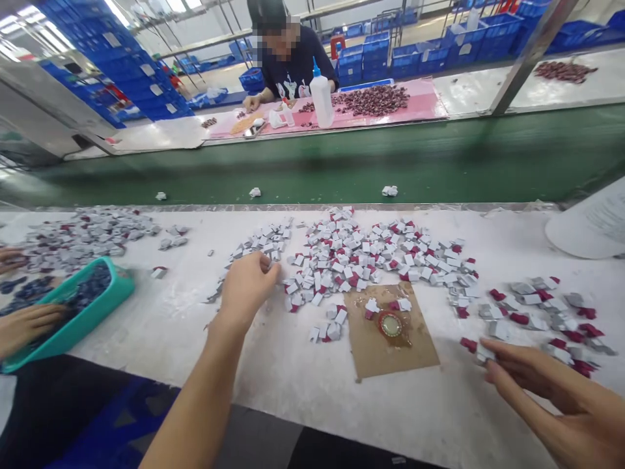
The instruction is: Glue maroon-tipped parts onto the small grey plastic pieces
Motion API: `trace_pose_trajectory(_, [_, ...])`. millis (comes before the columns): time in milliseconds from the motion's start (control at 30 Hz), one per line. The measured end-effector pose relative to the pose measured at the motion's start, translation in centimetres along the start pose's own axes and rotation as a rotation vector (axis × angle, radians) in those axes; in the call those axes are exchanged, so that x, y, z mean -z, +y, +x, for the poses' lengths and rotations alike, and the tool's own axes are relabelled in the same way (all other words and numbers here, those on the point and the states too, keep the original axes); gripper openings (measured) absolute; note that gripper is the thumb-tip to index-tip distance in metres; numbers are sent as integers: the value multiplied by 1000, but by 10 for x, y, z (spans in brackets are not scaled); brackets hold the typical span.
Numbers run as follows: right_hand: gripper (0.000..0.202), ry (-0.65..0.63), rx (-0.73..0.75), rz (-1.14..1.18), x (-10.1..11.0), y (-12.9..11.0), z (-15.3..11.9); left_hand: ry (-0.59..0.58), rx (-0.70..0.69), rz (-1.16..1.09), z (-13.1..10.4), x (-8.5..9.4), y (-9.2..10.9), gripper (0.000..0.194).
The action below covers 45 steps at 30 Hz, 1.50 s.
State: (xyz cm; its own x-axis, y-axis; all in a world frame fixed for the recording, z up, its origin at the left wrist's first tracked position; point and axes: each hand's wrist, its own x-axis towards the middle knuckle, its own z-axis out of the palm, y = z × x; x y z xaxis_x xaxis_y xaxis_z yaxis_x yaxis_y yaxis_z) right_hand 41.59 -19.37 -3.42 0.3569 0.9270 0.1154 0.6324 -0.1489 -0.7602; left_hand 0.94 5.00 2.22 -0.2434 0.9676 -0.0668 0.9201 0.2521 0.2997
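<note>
My right hand (pixel 541 384) pinches a small white-and-maroon plastic piece (pixel 483 354) between thumb and fingertips, right of a brown cardboard square (pixel 361 355). My left hand (pixel 247 286) is closed, its thumb and fingers curled together beside a heap of grey-white pieces (pixel 268 240); what it grips is hidden. Ahead, between the hands, spreads a larger heap of white-and-maroon pieces (pixel 342 251). On the cardboard sits a round cap (pixel 390 324) ringed by wet, glue-like liquid, with a few small pieces near its top edge. More loose pieces (pixel 532 303) lie beyond my right hand.
At left, a co-worker's hand (pixel 36 326) reaches into a teal basket (pixel 110 293) of dark pieces. A white tub (pixel 590 221) stands at right. A green conveyor belt (pixel 317 166) crosses behind the table. Opposite sits another person (pixel 297 62) near a white bottle (pixel 321 98).
</note>
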Motion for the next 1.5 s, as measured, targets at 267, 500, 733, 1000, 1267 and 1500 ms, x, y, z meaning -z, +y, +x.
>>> trace_pose_trajectory(267, [19,-140,96,302,-36,-74,24,66,-262,-177,-65,14,2,25])
trace_pose_trajectory(500, [21,-195,118,295,-54,-82,24,-67,-439,-248,-132,-6,-26,24])
trace_pose_trajectory(733, [22,-191,215,195,-52,-91,28,-90,-456,-313,-145,-24,-39,17])
trace_pose_trajectory(1000, [22,-147,98,306,-42,-96,29,-91,-281,-584,-160,-12,-21,19])
trace_pose_trajectory(1267, [15,-232,-240,852,-41,-96,39,-520,-414,-1057,-148,-16,73,15])
trace_pose_trajectory(1500, [14,-195,-262,929,-34,-95,38,-732,-380,-1211,-142,-24,104,10])
